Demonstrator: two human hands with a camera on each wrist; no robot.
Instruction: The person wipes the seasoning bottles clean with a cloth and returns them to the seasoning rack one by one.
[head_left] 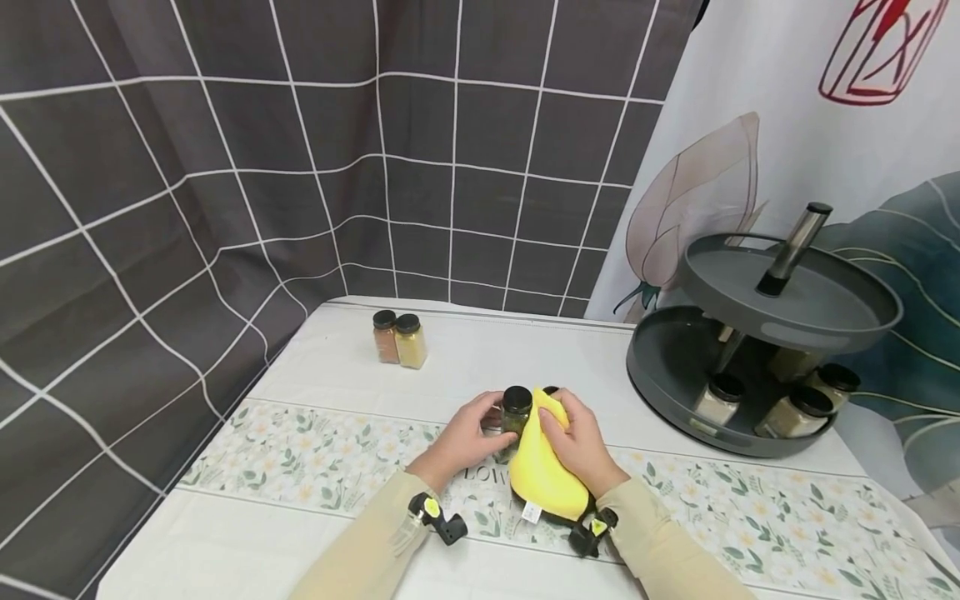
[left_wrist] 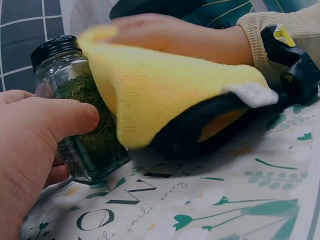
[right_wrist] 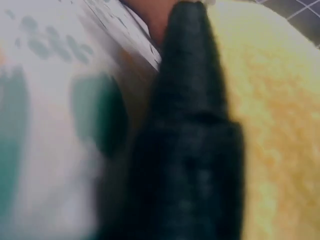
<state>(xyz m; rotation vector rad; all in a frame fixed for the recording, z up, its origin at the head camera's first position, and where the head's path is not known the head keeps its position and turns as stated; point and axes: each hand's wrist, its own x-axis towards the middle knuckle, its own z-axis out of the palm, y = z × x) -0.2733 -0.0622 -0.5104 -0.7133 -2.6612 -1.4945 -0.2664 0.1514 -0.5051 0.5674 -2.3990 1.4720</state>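
Note:
My left hand grips a square glass jar of dried green herbs with a black screw lid, thumb across its front. The jar leans slightly over the floral table runner. In my right hand is a bunched yellow cloth with a dark edge and a small white tag. The cloth lies against the jar's right side. In the right wrist view, the yellow cloth and a blurred dark strip fill most of the frame. A second black lid peeks out behind the cloth, its body hidden.
Two spice jars, one reddish and one yellow, stand together at the back left. At the right is a grey two-tier turntable rack with several jars on its lower tier. A dark grid-patterned curtain hangs behind the table.

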